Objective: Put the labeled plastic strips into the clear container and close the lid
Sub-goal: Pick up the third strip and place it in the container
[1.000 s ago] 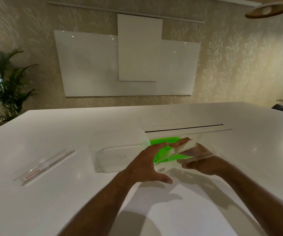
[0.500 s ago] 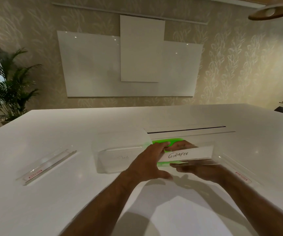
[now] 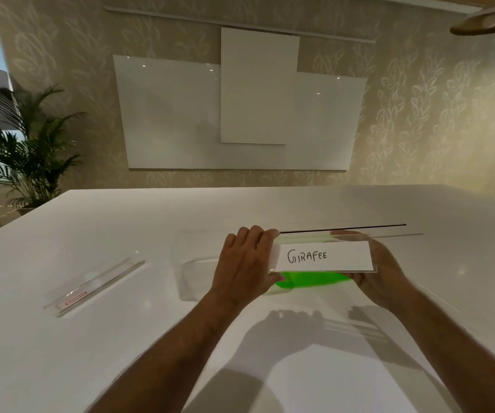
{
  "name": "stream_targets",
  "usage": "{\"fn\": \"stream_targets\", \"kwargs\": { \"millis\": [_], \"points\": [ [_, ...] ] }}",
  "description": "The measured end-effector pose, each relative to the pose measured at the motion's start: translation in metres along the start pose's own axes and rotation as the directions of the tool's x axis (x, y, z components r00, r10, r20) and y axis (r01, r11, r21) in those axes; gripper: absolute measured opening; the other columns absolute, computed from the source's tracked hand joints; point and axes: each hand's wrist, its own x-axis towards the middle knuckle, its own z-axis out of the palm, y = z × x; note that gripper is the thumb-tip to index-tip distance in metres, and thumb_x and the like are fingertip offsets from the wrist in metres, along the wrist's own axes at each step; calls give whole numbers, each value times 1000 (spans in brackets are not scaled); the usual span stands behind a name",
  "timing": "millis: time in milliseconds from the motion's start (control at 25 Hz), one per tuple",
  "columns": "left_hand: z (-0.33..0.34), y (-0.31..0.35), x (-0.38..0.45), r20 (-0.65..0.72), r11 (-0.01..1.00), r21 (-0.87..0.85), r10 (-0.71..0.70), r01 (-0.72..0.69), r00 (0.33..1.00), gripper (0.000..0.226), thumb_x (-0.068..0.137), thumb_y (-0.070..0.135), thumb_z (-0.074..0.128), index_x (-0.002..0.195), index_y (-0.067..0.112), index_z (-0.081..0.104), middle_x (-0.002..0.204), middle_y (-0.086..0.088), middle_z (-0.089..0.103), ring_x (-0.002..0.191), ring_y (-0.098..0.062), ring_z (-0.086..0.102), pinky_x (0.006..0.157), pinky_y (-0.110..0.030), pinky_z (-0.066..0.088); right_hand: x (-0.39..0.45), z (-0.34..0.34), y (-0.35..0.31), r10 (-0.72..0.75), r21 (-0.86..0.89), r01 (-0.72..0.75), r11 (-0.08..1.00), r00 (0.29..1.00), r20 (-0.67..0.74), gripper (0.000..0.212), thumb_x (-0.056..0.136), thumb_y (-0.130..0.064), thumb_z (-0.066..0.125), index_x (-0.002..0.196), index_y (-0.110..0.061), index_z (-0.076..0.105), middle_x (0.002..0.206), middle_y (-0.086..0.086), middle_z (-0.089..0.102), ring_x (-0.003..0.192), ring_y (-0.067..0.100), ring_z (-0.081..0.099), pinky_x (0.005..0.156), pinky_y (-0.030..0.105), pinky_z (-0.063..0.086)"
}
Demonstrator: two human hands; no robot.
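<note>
Fingers [image 3: 265, 234] of the left hand [image 3: 244, 263] curl over one end of the labeled strip [image 3: 323, 256] marked "GIRAFEE"; the right hand [image 3: 381, 269] grips the other end, so both are closed on it. The strip is held upright, just above the clear container [image 3: 192, 281], which lies on the white surface [image 3: 150, 338] with something green inside. To do this well, I judge, keep it level, align it lengthwise with the opening, and lower both ends together. 1 more strip [image 3: 91, 286] lies well apart to the left.
</note>
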Motion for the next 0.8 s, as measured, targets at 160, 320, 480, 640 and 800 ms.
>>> {"fn": "stream_targets", "kwargs": {
  "millis": [160, 320, 480, 640, 800],
  "points": [
    [-9, -18, -5, 17, 993, 118, 29, -31, 999, 89, 46, 60, 89, 115, 13, 60, 93, -5, 63, 77, -25, 56, 66, -37, 45, 2, 9, -16, 32, 24, -33, 999, 999, 30, 36, 83, -21, 52, 112, -8, 68, 109, 19, 72, 110, 39, 61, 92, 45, 51],
    [-14, -33, -10, 48, 985, 173, 15, -24, 999, 88, 46, 58, 89, 116, 14, 60, 94, -5, 62, 76, -26, 56, 66, -39, 43, 9, 27, -21, 38, -572, 148, 807, 953, 300, 47, 65, -21, 86, 110, -24, 71, 110, 3, 75, 102, 35, 70, 81, 44, 60],
    [-22, -54, -10, 93, 992, 106, 64, -74, 994, 81, 49, 55, 90, 112, 12, 60, 98, -5, 63, 80, -26, 57, 67, -36, 46, 22, 48, -24, 102, -817, 229, 529, 939, 329, 56, 49, -39, 95, 100, -39, 74, 93, -28, 74, 88, 5, 73, 68, 15, 55],
    [-34, -85, 2, 259, 994, -61, 101, -88, 961, 76, 61, 55, 85, 118, 15, 57, 116, -2, 64, 95, -22, 54, 79, -31, 42, 44, 65, -26, 62, -842, 302, 447, 929, 366, 70, 42, -52, 88, 107, -30, 75, 90, -34, 70, 88, -19, 62, 75, -1, 42],
    [-39, -119, 20, 409, 979, -193, 22, 63, 912, 75, 62, 57, 84, 124, 28, 53, 116, 7, 61, 93, -9, 39, 76, -14, 32, 75, 79, -25, 12, -860, 359, 363, 921, 390, 64, 51, -37, 93, 111, -26, 74, 101, -19, 70, 90, -16, 62, 77, -3, 42]
  ]
}}
